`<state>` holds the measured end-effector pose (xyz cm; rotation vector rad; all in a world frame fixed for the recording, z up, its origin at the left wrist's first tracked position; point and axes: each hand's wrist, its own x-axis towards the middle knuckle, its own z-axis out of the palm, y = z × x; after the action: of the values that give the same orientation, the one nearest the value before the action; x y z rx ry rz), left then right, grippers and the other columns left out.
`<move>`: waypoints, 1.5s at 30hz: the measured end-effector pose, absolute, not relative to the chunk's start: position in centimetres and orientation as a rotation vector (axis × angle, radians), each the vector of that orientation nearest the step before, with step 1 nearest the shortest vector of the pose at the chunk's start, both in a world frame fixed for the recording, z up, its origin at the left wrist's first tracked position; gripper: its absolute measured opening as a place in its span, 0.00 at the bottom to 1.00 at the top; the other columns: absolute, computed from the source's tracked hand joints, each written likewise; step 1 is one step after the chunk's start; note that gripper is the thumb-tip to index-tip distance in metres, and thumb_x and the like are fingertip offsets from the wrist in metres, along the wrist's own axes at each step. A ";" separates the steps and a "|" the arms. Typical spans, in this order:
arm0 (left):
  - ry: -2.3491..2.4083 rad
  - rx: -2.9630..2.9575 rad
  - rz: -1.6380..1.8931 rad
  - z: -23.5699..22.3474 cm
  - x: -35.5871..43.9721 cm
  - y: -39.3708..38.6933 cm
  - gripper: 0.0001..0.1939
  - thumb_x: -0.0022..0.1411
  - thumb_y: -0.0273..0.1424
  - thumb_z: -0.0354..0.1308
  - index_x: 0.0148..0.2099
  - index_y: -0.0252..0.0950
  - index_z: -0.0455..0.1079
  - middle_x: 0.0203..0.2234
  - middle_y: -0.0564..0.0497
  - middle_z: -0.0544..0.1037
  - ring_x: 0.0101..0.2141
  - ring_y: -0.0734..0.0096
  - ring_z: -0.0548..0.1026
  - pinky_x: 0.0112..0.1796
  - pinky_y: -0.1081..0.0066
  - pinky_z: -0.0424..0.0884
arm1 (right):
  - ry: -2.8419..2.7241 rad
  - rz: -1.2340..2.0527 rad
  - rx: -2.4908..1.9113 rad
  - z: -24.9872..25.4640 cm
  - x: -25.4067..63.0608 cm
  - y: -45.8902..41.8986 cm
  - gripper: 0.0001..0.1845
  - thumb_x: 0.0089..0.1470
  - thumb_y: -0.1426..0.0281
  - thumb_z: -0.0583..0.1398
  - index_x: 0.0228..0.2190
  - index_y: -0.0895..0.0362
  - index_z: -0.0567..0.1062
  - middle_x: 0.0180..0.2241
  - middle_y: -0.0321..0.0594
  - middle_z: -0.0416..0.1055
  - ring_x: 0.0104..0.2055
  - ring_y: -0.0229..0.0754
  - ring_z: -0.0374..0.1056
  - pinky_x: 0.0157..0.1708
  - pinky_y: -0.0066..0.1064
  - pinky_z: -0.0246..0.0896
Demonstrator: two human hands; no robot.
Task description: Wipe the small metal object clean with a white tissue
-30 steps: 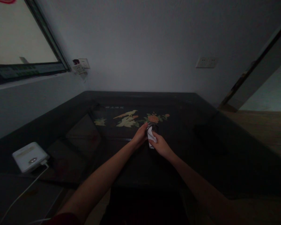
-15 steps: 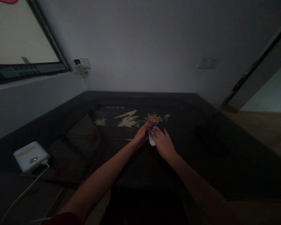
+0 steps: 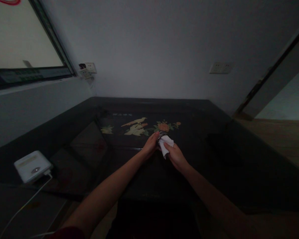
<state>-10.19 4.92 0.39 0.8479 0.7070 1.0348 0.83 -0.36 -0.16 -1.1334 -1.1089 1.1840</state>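
Left hand: grip closed round the side of a small dark shiny item, fingers mostly hidden, exact type of item unclear. Right hand: grip pinched narrow on a white cloth, thumb on top; could be paper, can't tell. Cloth sits against the near face of the dark item, covering part of it, loose end hanging toward the person. Both hands close together, item between them, in front of the dark table's rose print. Can't tell if item touches the tabletop. White box with white cable at far left, well apart from both hands.
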 end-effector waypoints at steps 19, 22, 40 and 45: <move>0.634 0.793 1.027 -0.2 -10.3 5.5 0.17 0.58 0.42 0.58 0.41 0.33 0.72 0.33 0.48 0.77 0.32 0.71 0.73 0.35 0.73 0.66 | -2.334 -0.090 -1.649 2.7 1.3 -2.4 0.26 0.58 0.80 0.44 0.56 0.62 0.64 0.60 0.56 0.57 0.64 0.53 0.49 0.57 0.51 0.51; 0.617 0.822 1.022 -0.5 -10.2 5.6 0.19 0.57 0.44 0.58 0.41 0.33 0.72 0.33 0.47 0.77 0.33 0.70 0.73 0.36 0.71 0.66 | -2.310 0.008 -1.661 2.3 1.2 -2.4 0.27 0.55 0.82 0.45 0.55 0.63 0.64 0.59 0.55 0.59 0.62 0.51 0.52 0.56 0.46 0.53; 0.678 0.843 1.095 0.0 -10.0 5.1 0.20 0.52 0.45 0.62 0.38 0.33 0.71 0.30 0.49 0.76 0.30 0.72 0.72 0.33 0.74 0.66 | -1.560 0.958 -1.197 -0.1 1.0 -0.2 0.19 0.54 0.70 0.53 0.47 0.58 0.72 0.48 0.45 0.70 0.50 0.45 0.65 0.52 0.38 0.58; 0.657 0.809 1.054 -0.3 -10.0 5.5 0.20 0.55 0.44 0.60 0.40 0.33 0.71 0.32 0.47 0.78 0.33 0.69 0.74 0.36 0.71 0.67 | -1.963 0.589 -1.313 0.9 1.2 -0.7 0.26 0.50 0.82 0.49 0.50 0.58 0.70 0.52 0.48 0.66 0.55 0.43 0.61 0.57 0.37 0.53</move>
<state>-10.04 5.52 -0.34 0.8091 0.6567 1.0539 1.25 -0.66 0.85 -1.3126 -1.9626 0.5892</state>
